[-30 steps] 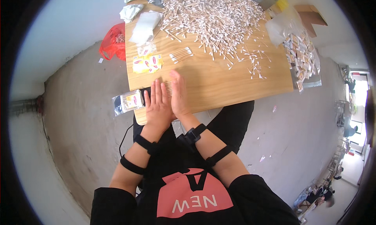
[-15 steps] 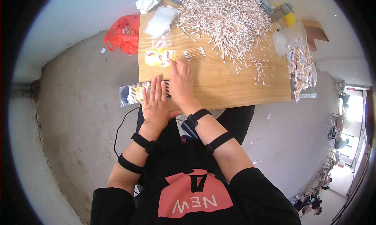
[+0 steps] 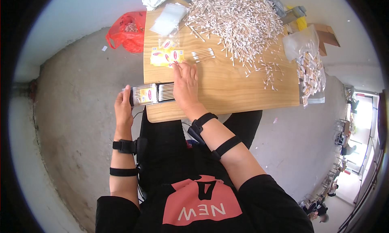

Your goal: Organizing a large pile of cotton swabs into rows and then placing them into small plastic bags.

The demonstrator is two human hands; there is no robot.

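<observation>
The clear packet [image 3: 142, 96], filled with a row of cotton swabs and a yellow card, lies at the near left corner of the counter [image 3: 243, 91], its left end reaching past the left edge. Just to its right, a 2nd row of swabs [image 3: 165, 92] lies on a dark tray [image 3: 162, 102], close by the right hand.

The left hand [image 3: 123, 106] is closed on the packet's left end, the thumb on the far side. The right hand [image 3: 187, 83] is partly open, palm down and fingers lightly bent, with its fingertips at the near right edge of the yellow cards [image 3: 159, 56]; whether it has hold of a card I cannot tell.

Right of the cards is a small row of swabs [image 3: 203, 54] laid side by side. Beyond the cards lie flat clear bags [image 3: 168, 19] and, at the far left corner, a crumpled white wrapper [image 3: 154, 1].

A large heap of loose swabs [image 3: 235, 22] covers the far middle, with a few scattered swabs [image 3: 270, 74] on its near right side. Left of the counter sits a red bag [image 3: 126, 34]; at its right edge hangs a clear bag of small packets [image 3: 311, 73], near a cardboard box [image 3: 326, 37].
</observation>
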